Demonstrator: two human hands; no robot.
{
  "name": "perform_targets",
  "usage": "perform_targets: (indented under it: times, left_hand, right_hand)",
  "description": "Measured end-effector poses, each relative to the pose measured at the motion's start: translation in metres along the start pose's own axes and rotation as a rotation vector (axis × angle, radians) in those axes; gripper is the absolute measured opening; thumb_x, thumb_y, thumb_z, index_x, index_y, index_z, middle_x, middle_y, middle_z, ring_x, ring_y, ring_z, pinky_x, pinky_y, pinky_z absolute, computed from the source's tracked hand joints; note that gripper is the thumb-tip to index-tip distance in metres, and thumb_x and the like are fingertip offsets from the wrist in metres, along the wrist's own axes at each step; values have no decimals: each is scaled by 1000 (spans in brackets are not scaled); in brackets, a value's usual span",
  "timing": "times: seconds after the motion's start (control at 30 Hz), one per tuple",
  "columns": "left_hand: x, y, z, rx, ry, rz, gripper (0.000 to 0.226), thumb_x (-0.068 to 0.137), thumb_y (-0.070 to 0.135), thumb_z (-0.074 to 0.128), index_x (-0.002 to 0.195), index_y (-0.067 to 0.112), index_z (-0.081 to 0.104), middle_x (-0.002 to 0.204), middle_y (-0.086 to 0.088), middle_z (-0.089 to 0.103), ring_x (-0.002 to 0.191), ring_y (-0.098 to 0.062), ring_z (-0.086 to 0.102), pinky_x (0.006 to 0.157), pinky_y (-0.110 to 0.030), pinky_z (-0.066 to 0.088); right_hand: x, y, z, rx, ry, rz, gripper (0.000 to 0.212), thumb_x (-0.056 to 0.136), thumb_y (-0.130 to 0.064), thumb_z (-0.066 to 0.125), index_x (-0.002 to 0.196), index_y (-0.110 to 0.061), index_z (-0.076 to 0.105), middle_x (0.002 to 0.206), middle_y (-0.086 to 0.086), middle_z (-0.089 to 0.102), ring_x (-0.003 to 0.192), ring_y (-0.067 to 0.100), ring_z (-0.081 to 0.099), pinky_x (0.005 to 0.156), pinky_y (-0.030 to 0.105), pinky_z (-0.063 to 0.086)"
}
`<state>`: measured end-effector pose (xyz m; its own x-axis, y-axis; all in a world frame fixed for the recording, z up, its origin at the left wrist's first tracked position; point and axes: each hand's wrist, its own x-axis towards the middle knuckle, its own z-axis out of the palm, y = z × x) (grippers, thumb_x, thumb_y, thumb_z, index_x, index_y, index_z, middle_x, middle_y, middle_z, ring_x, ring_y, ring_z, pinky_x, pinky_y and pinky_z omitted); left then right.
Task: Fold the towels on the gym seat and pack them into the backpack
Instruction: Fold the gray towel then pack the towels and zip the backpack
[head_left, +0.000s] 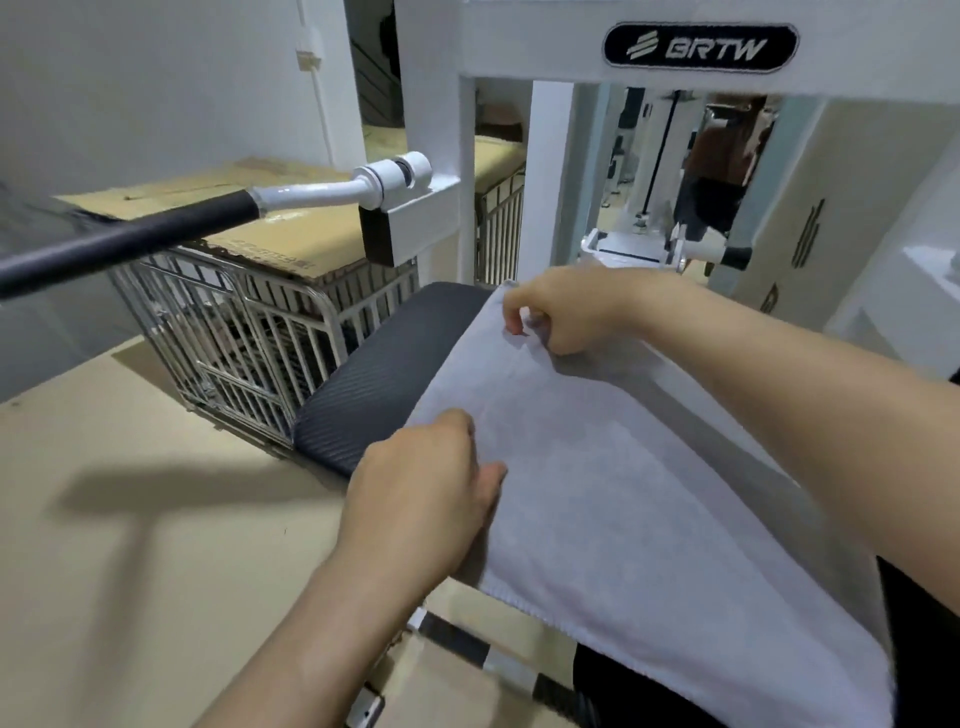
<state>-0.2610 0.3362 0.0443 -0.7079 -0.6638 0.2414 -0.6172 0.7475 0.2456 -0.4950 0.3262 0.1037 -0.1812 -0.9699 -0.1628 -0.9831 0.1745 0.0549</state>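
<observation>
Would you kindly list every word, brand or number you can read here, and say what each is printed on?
"BRTW": on the black badge of the white machine frame.
Print on the cardboard sheet over the wire cage: too blurred to read.
Dark marks on the cardboard box at right: cut off, unreadable.
The towel: no text.

One towel (623, 499) on gym seat (389, 369); two hands, left hand (423, 499) and right hand (563, 312), over seat; one wire cage (234, 338) left of seat.
</observation>
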Motion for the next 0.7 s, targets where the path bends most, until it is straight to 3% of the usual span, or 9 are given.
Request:
perform_targets:
  times: [0.07,0.17,0.27,0.33,0.4,0.47,0.57,0.63,0.7]
  left_hand:
    - [5,-3,-2,-121,-22,-87,35,82,54,59,100,24,60,94,3,68,97,-28,61,75,-35,45]
    - [8,-8,-3,-253,-68,-130,43,77,55,64,76,12,57,67,0,59,75,-22,58,60,-31,41]
    - [6,-15,-6,-431,-52,-148,45,82,52,59,68,10,52,61,-4,54,65,-19,55,56,-31,36]
    - [7,-23,-7,-599,-63,-180,41,89,46,55,62,16,50,53,5,49,56,-13,48,55,-32,35]
    - [8,-31,-7,-747,-84,-216,42,94,41,49,62,15,48,52,11,44,54,-9,41,57,-33,34]
    - [9,-40,-5,-888,-112,-254,42,94,46,46,71,11,51,63,8,50,64,-13,46,66,-38,41]
    - [9,-48,-5,-1022,-165,-320,44,77,57,43,78,15,56,81,-9,63,75,-26,57,80,-51,48]
    - [7,-50,-3,-1052,-194,-349,38,77,54,46,78,17,56,81,-10,64,73,-28,58,74,-53,49]
    - [4,-55,1,-1071,-173,-381,27,89,43,50,76,20,58,74,-3,63,67,-22,57,64,-44,46]
  right_hand:
    - [8,2,-13,-76,-112,65,16,72,-22,62,82,-33,56,82,-10,56,82,19,57,73,38,52]
    - [16,16,-35,-56,-237,121,6,75,-19,66,74,-22,61,76,-5,59,68,13,54,56,26,43]
    - [20,39,-51,402,-312,111,10,80,-2,68,80,-11,63,77,2,63,72,14,59,62,22,48]
    - [24,48,-52,714,-353,90,13,84,4,64,84,-8,61,78,7,65,73,17,64,66,24,53]
    - [32,49,-43,879,-320,96,11,86,4,62,86,-8,61,78,8,67,73,18,66,66,27,56]
    - [42,46,-33,978,-274,129,9,89,1,61,88,-8,61,80,9,68,74,20,66,69,32,58]
    - [56,32,-21,862,-176,151,1,91,-11,64,90,-11,63,84,9,65,81,24,62,83,45,54]
    - [60,20,-16,546,-66,147,12,91,-23,64,97,-12,63,86,5,62,82,22,57,76,38,51]
    - [61,9,-14,299,24,99,24,93,-30,61,109,-12,59,92,0,57,87,20,51,73,29,40]
